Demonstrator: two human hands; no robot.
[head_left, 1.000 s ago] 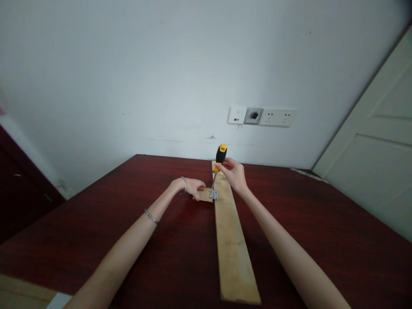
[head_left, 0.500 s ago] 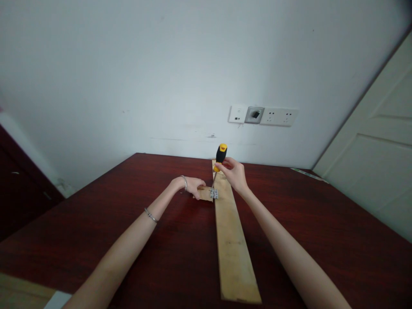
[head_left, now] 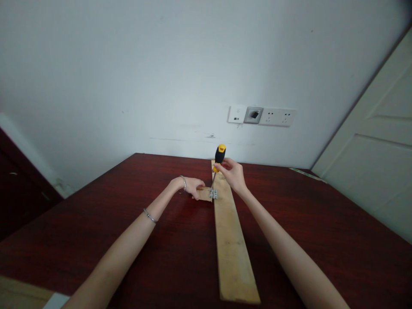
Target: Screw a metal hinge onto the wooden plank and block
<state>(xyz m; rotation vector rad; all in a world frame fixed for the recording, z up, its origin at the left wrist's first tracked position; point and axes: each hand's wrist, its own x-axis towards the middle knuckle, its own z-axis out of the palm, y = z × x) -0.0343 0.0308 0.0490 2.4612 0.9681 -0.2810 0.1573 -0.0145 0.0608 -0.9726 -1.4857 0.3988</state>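
A black and yellow screwdriver is pinched near the bottom of its handle by my right hand. It stands nearly upright, its shaft slanting down to a metal hinge. The hinge spans a short wooden piece and a long wooden board. My left hand grips the short piece from its left end, thumb on the near side. Whether the screwdriver tip sits in a screw is too small to tell.
The dark red table carries the board, which runs from near the wall toward me. Wall sockets with a black plug are behind. A white door stands at the right. A narrow strip lies at the table's far right.
The whole view has shifted very slightly. Both hands keep their hold, and the screwdriver stays over the hinge with almost the same tilt.
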